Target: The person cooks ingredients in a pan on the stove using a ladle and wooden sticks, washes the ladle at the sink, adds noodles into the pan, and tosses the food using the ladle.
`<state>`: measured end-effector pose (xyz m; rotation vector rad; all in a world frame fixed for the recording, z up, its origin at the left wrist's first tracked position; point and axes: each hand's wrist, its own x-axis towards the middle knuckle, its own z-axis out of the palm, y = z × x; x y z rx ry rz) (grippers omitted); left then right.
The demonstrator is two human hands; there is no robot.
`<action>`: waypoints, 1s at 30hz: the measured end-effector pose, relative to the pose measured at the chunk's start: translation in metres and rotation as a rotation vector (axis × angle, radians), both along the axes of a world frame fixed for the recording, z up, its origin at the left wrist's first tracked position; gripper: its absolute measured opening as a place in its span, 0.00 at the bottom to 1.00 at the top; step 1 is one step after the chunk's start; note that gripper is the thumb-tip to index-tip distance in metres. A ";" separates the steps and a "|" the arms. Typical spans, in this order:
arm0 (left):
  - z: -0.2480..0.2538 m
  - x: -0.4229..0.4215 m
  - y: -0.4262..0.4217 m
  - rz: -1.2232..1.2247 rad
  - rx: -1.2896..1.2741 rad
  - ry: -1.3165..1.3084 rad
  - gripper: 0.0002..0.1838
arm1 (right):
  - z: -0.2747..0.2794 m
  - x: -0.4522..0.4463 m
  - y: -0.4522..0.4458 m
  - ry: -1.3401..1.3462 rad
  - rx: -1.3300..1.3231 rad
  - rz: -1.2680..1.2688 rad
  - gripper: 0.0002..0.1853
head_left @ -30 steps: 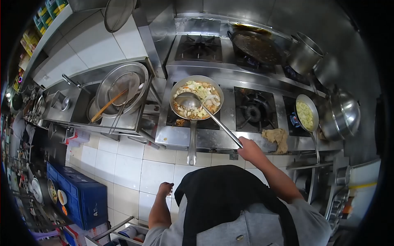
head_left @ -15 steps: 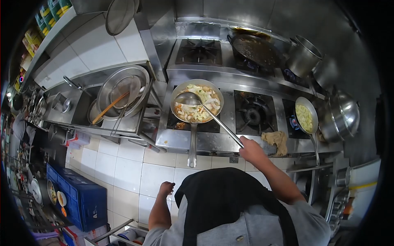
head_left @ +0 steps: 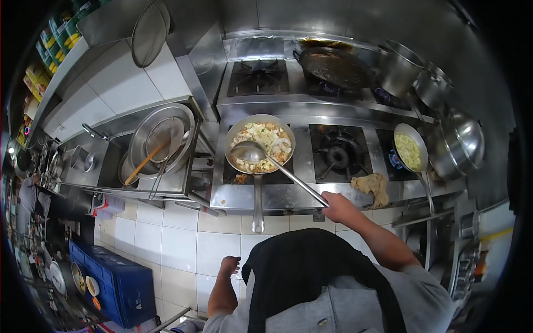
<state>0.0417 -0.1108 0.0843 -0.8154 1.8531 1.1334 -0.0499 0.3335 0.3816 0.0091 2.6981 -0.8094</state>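
My right hand (head_left: 338,208) is closed round the handle end of a long metal ladle (head_left: 249,152). The ladle's bowl rests in the chopped food at the left of a pan (head_left: 261,117) on the front left burner. That pan's handle points toward me, with neither hand on it. Low at my left side, away from the stove, my left hand (head_left: 230,265) hangs with its fingers apart and holds nothing. A beige cloth (head_left: 372,187) lies on the stove's front edge, beyond my right hand.
A smaller pan (head_left: 408,151) of pale pieces sits over a flame at the right. Behind are a dark wok (head_left: 336,67) and metal pots (head_left: 401,67). Bowls and a wooden-handled tool (head_left: 145,162) lie at the left sink. A blue crate (head_left: 119,286) stands lower left.
The view has shifted slightly. The fingers of my left hand have spread from a closed shape. My right hand still grips the ladle, whose bowl stays at the pan's left side.
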 end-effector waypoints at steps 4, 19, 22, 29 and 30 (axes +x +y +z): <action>0.004 -0.004 0.003 0.005 0.007 0.051 0.16 | -0.008 0.000 0.006 -0.006 -0.026 -0.082 0.10; 0.010 -0.014 0.004 -0.070 -0.009 0.059 0.15 | 0.001 0.027 0.038 0.124 0.102 -0.251 0.09; 0.012 -0.019 0.006 -0.022 0.007 0.081 0.15 | -0.003 0.030 0.042 0.042 0.059 -0.215 0.09; 0.018 -0.022 0.018 -0.035 0.050 0.128 0.15 | -0.008 0.021 0.034 0.087 0.051 -0.259 0.08; 0.016 -0.021 0.018 -0.034 0.050 0.126 0.15 | -0.007 0.023 0.036 0.060 0.066 -0.277 0.08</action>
